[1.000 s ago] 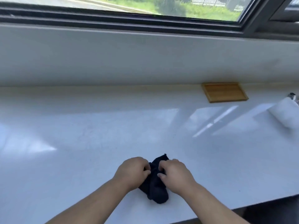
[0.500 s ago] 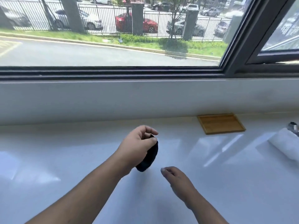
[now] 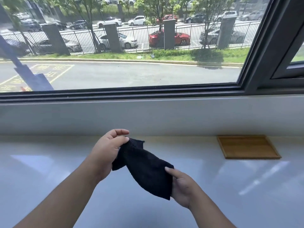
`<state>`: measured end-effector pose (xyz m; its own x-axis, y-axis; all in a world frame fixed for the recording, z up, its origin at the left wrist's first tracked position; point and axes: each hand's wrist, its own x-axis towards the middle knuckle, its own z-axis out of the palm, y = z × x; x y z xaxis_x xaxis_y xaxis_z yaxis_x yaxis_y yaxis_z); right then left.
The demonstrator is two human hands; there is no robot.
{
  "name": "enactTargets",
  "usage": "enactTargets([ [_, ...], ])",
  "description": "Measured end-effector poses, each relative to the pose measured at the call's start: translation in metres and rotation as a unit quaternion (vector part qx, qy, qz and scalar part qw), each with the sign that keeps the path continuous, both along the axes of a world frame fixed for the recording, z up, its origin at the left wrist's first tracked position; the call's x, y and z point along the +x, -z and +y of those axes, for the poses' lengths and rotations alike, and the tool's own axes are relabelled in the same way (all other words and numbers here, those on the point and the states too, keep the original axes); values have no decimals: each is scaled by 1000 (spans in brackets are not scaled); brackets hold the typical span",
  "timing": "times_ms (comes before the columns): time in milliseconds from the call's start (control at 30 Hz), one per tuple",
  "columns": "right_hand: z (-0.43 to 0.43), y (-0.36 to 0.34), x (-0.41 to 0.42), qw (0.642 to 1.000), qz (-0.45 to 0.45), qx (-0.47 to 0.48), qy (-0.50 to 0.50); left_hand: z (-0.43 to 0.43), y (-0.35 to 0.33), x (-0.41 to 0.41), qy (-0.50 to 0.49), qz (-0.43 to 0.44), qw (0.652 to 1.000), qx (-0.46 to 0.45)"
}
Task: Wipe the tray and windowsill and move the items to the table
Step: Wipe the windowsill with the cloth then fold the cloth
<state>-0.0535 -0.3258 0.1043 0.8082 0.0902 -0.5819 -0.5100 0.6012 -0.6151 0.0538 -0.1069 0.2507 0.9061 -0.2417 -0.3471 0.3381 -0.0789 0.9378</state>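
White windowsill [image 3: 49, 170] below window; wooden tray [image 3: 247, 147] lies flat at right. Black cloth [image 3: 146, 168] held mid-frame above sill, long axis running upper-left to lower-right. Left hand [image 3: 107, 148] pinches its upper end, right hand [image 3: 181, 186] grips its lower end.

The only writing in view is outside the window [image 3: 131, 46]: yellow characters painted on the road [image 3: 115, 74] at the far left, set inside yellow box lines. They look like Chinese characters, but they are too skewed and blurred to read. Nothing indoors carries any text or label.
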Motion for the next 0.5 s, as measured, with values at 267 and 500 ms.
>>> enactTargets([
  [267,-32,-6,20,983,42,-167,63,58,97,20,-48,78,993,73],
  [500,-47,-60,34,884,-7,-466,-29,80,112,45,147,-7,961,235],
])
